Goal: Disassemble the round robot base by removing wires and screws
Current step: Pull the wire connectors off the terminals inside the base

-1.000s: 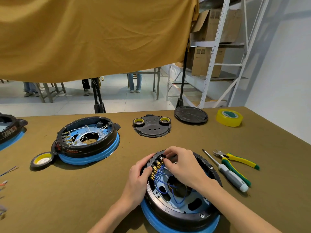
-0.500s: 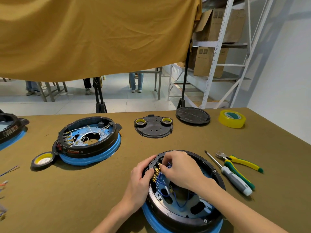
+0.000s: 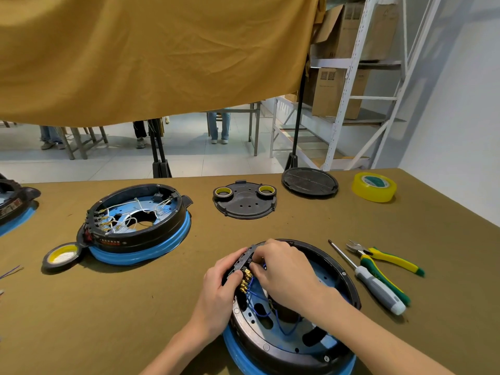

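Near the tabletop's front edge, your base (image 3: 292,315) sits between your hands. Your left hand (image 3: 219,288) grips its rim by the terminal strip (image 3: 244,277); your right hand (image 3: 281,272) pinches a blue wire (image 3: 257,296) at a connector. Those wires look thin and limp, so pull at the brass terminal, not the lead. The screwdriver (image 3: 373,282) lies just right.

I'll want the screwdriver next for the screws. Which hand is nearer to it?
Right. The right hand works at the base's connector block, with the screwdriver lying on the table to its right. The left hand grips the base's far rim.
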A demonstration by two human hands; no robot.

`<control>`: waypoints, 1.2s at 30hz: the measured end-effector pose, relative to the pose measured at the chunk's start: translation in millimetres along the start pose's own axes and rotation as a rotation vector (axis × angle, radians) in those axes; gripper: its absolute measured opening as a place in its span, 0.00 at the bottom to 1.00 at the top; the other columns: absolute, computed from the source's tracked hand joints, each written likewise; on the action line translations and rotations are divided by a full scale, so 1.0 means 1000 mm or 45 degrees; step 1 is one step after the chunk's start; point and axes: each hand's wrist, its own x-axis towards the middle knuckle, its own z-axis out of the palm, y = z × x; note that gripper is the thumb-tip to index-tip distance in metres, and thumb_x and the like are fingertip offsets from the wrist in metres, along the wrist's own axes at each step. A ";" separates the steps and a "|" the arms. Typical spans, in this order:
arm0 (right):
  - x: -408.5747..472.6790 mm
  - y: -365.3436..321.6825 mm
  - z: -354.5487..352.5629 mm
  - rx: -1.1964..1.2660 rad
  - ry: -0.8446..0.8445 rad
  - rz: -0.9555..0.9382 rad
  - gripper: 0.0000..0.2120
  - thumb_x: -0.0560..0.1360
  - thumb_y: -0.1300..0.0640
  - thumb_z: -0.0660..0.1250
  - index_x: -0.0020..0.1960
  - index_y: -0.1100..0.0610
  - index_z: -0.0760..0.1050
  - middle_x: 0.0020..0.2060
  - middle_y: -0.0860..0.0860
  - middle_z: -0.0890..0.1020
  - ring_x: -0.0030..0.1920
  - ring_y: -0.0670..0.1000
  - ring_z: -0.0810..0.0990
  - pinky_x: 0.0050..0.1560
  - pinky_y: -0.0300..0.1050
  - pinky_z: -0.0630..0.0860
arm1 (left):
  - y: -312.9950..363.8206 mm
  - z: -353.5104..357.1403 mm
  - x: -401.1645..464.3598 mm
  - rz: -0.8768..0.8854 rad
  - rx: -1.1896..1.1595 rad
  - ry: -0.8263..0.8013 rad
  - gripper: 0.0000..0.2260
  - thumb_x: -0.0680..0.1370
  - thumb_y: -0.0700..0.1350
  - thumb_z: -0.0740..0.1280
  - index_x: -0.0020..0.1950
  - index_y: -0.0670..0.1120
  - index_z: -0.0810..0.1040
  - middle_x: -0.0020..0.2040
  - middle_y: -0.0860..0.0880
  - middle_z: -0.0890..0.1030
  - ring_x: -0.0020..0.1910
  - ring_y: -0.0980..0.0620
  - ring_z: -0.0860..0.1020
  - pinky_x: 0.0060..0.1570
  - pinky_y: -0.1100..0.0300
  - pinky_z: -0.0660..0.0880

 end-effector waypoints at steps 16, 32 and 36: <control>-0.006 0.003 0.002 0.135 0.113 0.028 0.13 0.79 0.45 0.65 0.49 0.50 0.86 0.40 0.47 0.84 0.41 0.50 0.80 0.44 0.48 0.77 | 0.004 -0.001 0.002 0.028 0.032 -0.012 0.21 0.77 0.48 0.62 0.69 0.53 0.78 0.66 0.56 0.82 0.68 0.60 0.77 0.70 0.55 0.74; -0.008 0.004 -0.001 0.284 0.091 0.030 0.12 0.79 0.49 0.68 0.46 0.54 0.86 0.39 0.50 0.85 0.41 0.51 0.81 0.47 0.50 0.79 | 0.007 -0.002 0.000 -0.013 0.068 -0.038 0.26 0.77 0.52 0.62 0.75 0.49 0.74 0.72 0.53 0.77 0.73 0.56 0.73 0.75 0.44 0.68; -0.010 0.003 -0.001 0.278 0.088 0.017 0.12 0.79 0.49 0.67 0.47 0.54 0.86 0.40 0.50 0.85 0.42 0.51 0.81 0.47 0.51 0.79 | 0.007 -0.002 -0.001 0.000 0.058 -0.034 0.25 0.77 0.51 0.62 0.74 0.49 0.75 0.71 0.54 0.78 0.72 0.57 0.73 0.74 0.46 0.70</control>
